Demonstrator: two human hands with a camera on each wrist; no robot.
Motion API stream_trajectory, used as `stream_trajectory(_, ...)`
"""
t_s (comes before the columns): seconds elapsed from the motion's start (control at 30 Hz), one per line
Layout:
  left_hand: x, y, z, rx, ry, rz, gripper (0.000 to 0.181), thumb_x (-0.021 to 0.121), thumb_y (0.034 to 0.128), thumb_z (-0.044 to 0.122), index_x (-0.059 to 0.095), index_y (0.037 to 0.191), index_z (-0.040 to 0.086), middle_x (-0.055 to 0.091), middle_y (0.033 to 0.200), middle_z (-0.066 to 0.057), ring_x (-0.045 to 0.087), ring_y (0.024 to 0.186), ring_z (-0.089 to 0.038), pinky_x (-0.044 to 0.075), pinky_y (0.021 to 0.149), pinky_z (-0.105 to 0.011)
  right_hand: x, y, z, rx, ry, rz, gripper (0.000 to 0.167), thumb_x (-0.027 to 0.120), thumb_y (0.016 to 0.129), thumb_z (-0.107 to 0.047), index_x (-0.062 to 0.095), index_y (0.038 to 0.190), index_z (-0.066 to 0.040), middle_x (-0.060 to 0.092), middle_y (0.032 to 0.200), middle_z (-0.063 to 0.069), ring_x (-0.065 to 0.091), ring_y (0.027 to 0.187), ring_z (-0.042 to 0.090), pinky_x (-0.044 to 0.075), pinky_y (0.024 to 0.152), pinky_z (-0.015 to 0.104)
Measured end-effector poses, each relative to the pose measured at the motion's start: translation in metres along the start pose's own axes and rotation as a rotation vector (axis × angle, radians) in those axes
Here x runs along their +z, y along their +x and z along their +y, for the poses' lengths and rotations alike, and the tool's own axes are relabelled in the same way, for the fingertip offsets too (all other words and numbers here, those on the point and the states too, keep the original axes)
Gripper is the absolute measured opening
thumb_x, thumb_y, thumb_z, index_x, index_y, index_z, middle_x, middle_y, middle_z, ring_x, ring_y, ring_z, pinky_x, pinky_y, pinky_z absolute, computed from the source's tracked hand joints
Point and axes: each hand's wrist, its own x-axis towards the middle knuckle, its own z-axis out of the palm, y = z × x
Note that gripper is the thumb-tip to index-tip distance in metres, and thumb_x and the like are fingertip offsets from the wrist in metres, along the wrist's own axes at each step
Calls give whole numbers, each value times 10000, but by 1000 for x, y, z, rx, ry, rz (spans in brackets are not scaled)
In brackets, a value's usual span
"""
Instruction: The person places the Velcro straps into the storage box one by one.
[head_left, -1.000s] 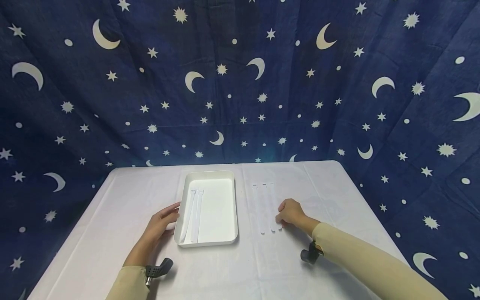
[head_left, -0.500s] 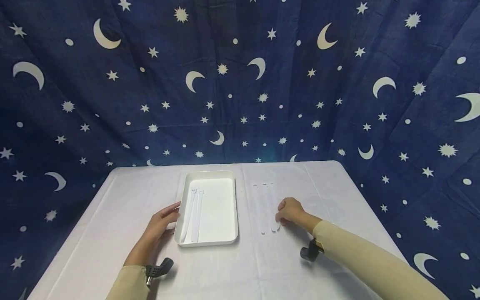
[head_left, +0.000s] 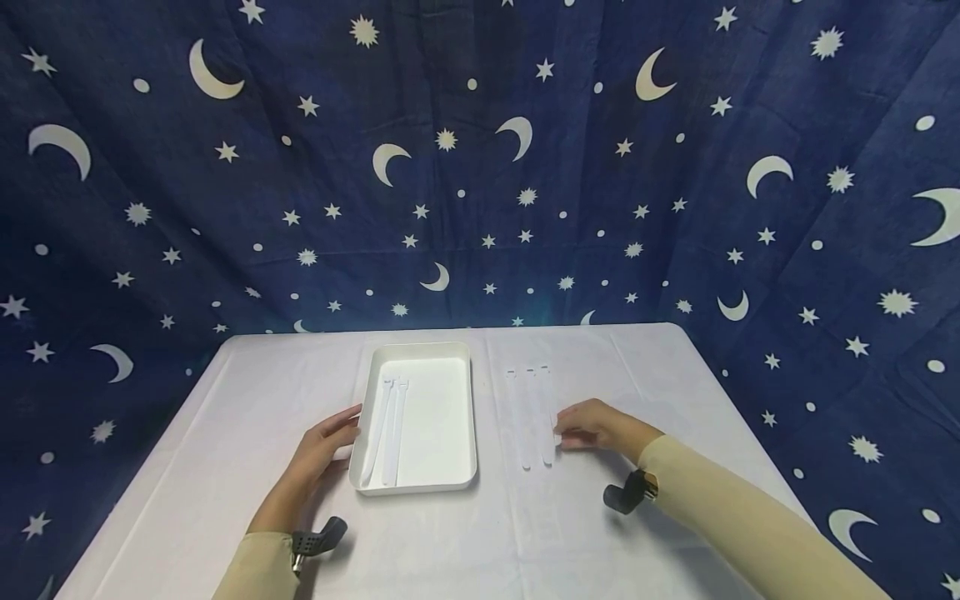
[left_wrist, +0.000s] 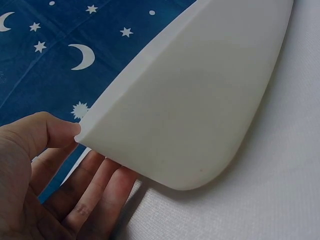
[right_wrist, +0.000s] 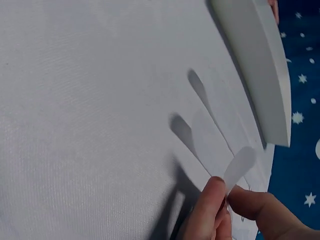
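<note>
My right hand [head_left: 596,423] pinches the rounded end of a white cable strap [right_wrist: 241,162] between thumb and fingers, tilting that end up off the table. Beside it lie two similar cable straps, a middle one [head_left: 537,417] and a left one [head_left: 517,417], rounded ends towards me and slotted heads away. My left hand [head_left: 315,446] touches the left side of a white tray [head_left: 474,417]. In the left wrist view its thumb meets the rim corner and its fingers extend, partly hidden by the wall. Two more cable straps [head_left: 394,433] lie in the tray's left half.
A white cloth [head_left: 622,558] covers the table. Behind hangs a dark blue curtain [head_left: 315,142] with moons and stars. Each wrist wears a black camera mount, the left mount [head_left: 318,537] near the tray's front corner, the right mount [head_left: 626,493] over the cloth.
My right hand has shifted slightly right and raised the rightmost strap's rounded end, which earlier lay near the table. The left hand and tray have stayed put.
</note>
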Motion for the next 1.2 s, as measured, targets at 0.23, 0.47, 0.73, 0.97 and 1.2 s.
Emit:
stream_trajectory(0.23, 1, -1, -1, -4, 1, 12, 607, 616, 937, 296, 425, 1492, 141, 404, 1531, -190, 431, 1367, -402, 574, 897, -405, -5, 0, -3, 101, 57, 2, 532, 697, 797, 93, 539, 1305, 80, 644, 772, 70, 663, 650, 146, 614, 672, 271)
stream_trajectory(0.47, 1, -2, -1, -9, 4, 15, 605, 617, 935, 289, 426, 1493, 154, 407, 1530, -186, 441, 1359, -403, 568, 913, -415, -7, -1, -5, 131, 151, -18, 537, 699, 810, 90, 537, 1322, 63, 655, 781, 69, 667, 671, 147, 609, 698, 254)
stream_trajectory(0.73, 0, -2, 0, -14, 11, 13, 607, 615, 943, 316, 421, 1496, 160, 392, 1539, -188, 447, 1351, -412, 564, 916, -422, -9, -5, -8, 116, 210, -46, 609, 685, 817, 104, 473, 1386, 69, 645, 837, 64, 671, 708, 139, 603, 740, 242)
stream_trajectory(0.97, 0, -2, 0, -12, 2, 7, 600, 609, 949, 307, 419, 1497, 158, 386, 1544, -183, 440, 1358, -406, 557, 927, -425, -12, -9, -14, 95, 208, -73, 606, 668, 831, 101, 454, 1397, 67, 624, 865, 63, 667, 745, 142, 599, 729, 226)
stream_trajectory(1.2, 1, -1, 0, -17, 9, 22, 605, 618, 940, 321, 430, 1491, 157, 404, 1532, -186, 452, 1346, -409, 569, 902, -411, -12, -14, -23, 71, 211, -118, 616, 672, 833, 89, 432, 1401, 79, 656, 801, 52, 679, 688, 132, 601, 678, 219)
